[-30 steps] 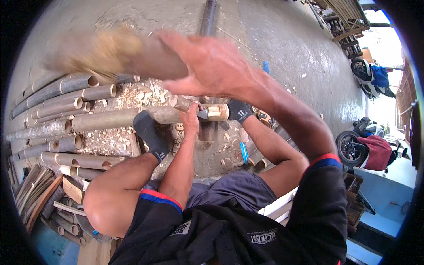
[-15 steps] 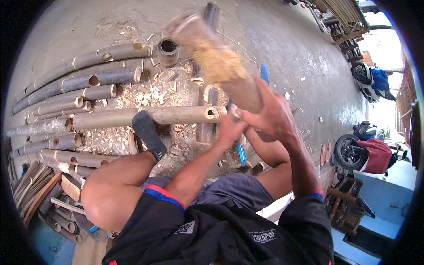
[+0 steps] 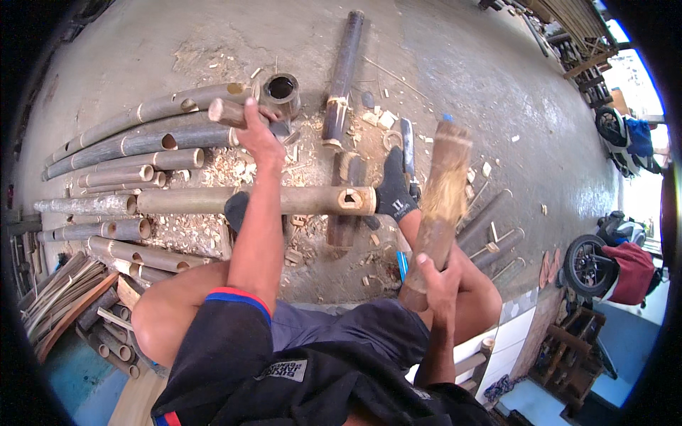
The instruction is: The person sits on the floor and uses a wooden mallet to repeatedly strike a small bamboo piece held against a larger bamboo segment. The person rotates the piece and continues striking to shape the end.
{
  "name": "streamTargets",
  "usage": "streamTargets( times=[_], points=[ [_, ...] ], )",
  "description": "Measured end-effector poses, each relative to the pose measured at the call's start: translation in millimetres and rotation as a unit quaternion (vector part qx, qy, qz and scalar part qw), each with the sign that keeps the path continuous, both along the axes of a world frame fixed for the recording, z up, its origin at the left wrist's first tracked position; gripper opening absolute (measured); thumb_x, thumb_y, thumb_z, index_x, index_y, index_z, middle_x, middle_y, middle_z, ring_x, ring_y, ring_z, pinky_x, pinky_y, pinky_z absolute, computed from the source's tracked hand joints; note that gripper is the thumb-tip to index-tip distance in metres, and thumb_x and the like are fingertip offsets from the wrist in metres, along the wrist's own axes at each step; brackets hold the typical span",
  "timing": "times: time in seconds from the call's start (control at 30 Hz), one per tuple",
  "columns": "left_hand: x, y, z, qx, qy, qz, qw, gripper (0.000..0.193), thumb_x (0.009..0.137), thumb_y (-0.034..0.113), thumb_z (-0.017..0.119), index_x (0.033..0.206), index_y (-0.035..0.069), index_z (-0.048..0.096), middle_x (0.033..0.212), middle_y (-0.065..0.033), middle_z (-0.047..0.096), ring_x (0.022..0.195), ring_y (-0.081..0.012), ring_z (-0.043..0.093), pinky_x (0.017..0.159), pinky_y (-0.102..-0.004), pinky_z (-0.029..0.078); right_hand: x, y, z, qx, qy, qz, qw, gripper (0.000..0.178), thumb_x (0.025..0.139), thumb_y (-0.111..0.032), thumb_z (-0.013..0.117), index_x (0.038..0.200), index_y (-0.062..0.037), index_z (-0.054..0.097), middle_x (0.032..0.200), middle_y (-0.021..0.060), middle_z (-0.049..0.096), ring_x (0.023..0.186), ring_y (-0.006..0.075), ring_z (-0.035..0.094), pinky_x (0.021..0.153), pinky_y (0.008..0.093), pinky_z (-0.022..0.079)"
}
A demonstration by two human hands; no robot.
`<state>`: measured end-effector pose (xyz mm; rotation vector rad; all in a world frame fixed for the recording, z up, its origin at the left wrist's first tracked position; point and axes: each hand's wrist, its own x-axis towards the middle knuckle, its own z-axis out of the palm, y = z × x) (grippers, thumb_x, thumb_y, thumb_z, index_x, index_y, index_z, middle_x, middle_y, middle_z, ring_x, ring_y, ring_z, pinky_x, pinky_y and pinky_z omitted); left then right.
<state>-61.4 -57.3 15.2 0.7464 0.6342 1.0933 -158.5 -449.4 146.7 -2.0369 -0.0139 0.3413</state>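
My left hand (image 3: 261, 142) is closed round a short wooden-handled chisel (image 3: 229, 113), held out over the far left bamboo ends. Its dark metal blade points to the right, partly hidden by my fingers. My right hand (image 3: 439, 282) grips the lower end of a thick wooden mallet (image 3: 442, 192), its middle worn and frayed to pale fibres. The mallet tilts up above my right leg. Across the floor before me lies a long bamboo pole (image 3: 305, 200) with a rough hole near its right end. It rests over a short notched bamboo block (image 3: 345, 234), between my socked feet.
Several holed bamboo poles (image 3: 149, 142) lie at the left. An upright bamboo container (image 3: 282, 96) and a dark bamboo length (image 3: 344, 78) are beyond. Wood chips (image 3: 192, 227) litter the floor. A saw (image 3: 408, 153) lies by my right foot. Motorbikes (image 3: 597, 263) stand at the right.
My left hand has moved from the pole's right end to the far left with the chisel. My right hand has brought the raised mallet down and to the right.
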Motion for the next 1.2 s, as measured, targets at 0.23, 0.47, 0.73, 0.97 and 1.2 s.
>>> streamTargets(
  times=[0.23,0.47,0.73,0.97,1.2],
  points=[
    [75.1,73.0,-14.5,0.042,0.033,0.012,0.999,0.029,0.095,0.028,0.072,0.089,0.004,0.057,0.069,-0.0039,0.057,0.059,-0.0143,0.055,0.056,-0.0336,0.049,1.4,19.5,-30.6,0.029,0.061,0.004,0.998,0.07,0.087,-0.013,0.073,0.149,0.0026,0.044,0.133,0.0146,0.061,0.122,0.0243,0.058,0.108,0.0371,0.043],
    [97.1,93.4,-65.3,0.081,0.138,-0.034,0.986,0.031,0.094,0.03,0.076,0.091,0.004,0.059,0.068,-0.0032,0.06,0.056,-0.0146,0.057,0.055,-0.0315,0.048,26.1,20.0,-39.3,0.022,0.039,0.004,0.999,0.066,0.087,-0.015,0.073,0.145,0.0026,0.047,0.126,0.0139,0.064,0.115,0.0239,0.06,0.103,0.0374,0.046],
    [64.8,84.9,-27.2,-0.008,0.007,-0.014,1.0,0.033,0.092,0.029,0.074,0.099,0.004,0.054,0.074,-0.0063,0.058,0.058,-0.0174,0.057,0.057,-0.0351,0.051,12.9,19.1,-37.2,0.059,-0.028,0.028,0.997,0.073,0.081,-0.017,0.078,0.144,0.0024,0.046,0.126,0.0123,0.062,0.116,0.0223,0.059,0.104,0.0368,0.045],
    [-45.0,-38.4,-9.2,-0.109,-0.004,-0.129,0.986,0.026,0.096,0.032,0.066,0.091,0.01,0.053,0.066,-0.0056,0.053,0.059,-0.0176,0.051,0.061,-0.0371,0.048,-10.1,42.7,-25.3,0.081,-0.024,0.018,0.996,0.08,0.078,-0.019,0.081,0.147,0.0011,0.045,0.127,0.0138,0.064,0.118,0.0235,0.06,0.106,0.0381,0.045],
    [-108.1,-134.2,-41.8,-0.186,0.047,-0.195,0.962,0.025,0.095,0.025,0.067,0.097,0.007,0.05,0.067,-0.0061,0.053,0.057,-0.017,0.051,0.059,-0.037,0.049,-33.1,39.4,-19.5,0.054,-0.018,0.068,0.996,0.08,0.08,-0.018,0.08,0.149,0.0001,0.043,0.128,0.0178,0.066,0.117,0.0248,0.064,0.105,0.0383,0.047]
  ],
)
